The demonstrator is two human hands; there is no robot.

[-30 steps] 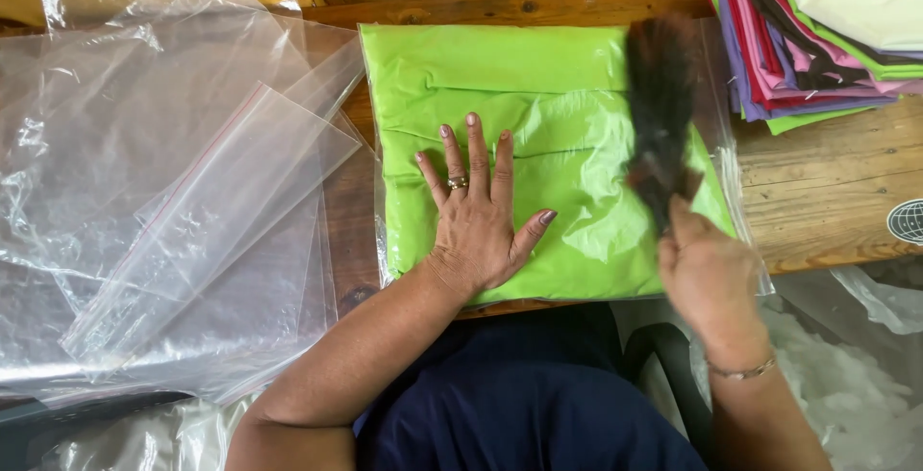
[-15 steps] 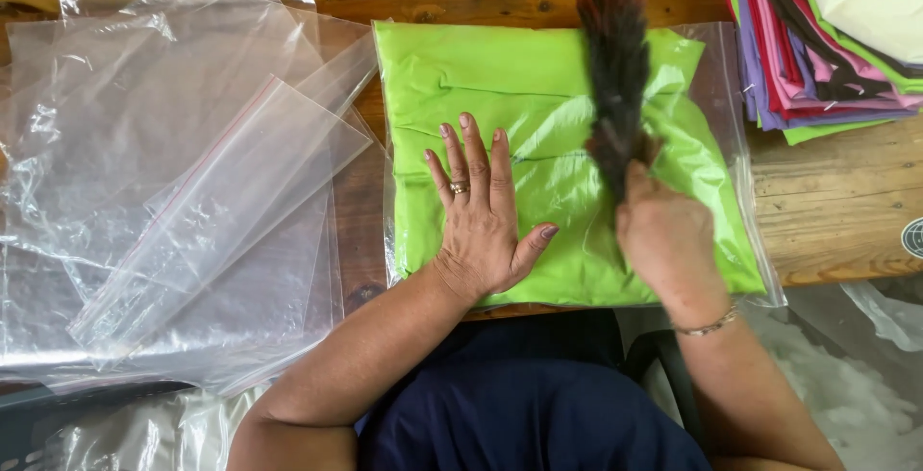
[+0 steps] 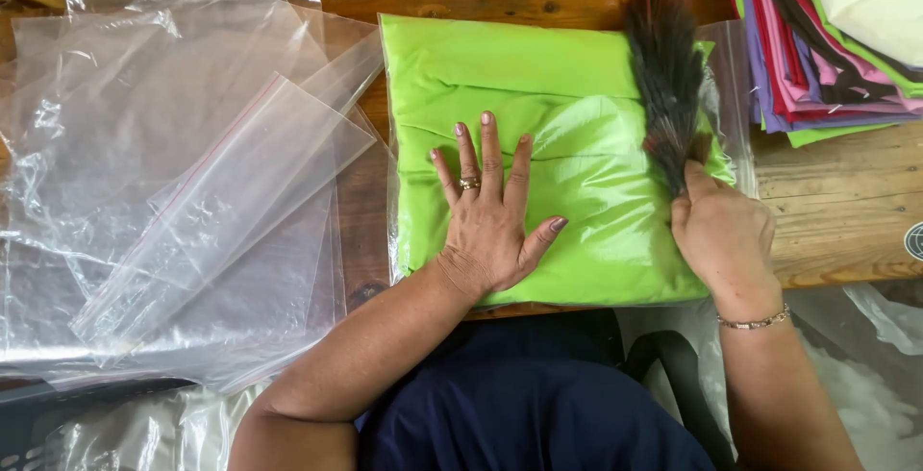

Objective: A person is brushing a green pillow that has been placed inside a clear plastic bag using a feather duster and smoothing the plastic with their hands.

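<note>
Here the right hand (image 3: 723,231) grips a brush (image 3: 665,77) — bristles pointing away — left hand (image 3: 490,216) spread flat.

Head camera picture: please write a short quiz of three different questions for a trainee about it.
1. True or false: the left hand lies flat on the green bag.
2. What does the right hand hold?
A. scissors
B. a dark brush
C. a tape roll
3. Fill in: the empty clear bags lie to the ____ of the green bag.

Key: 1 true; 2 B; 3 left.
</note>
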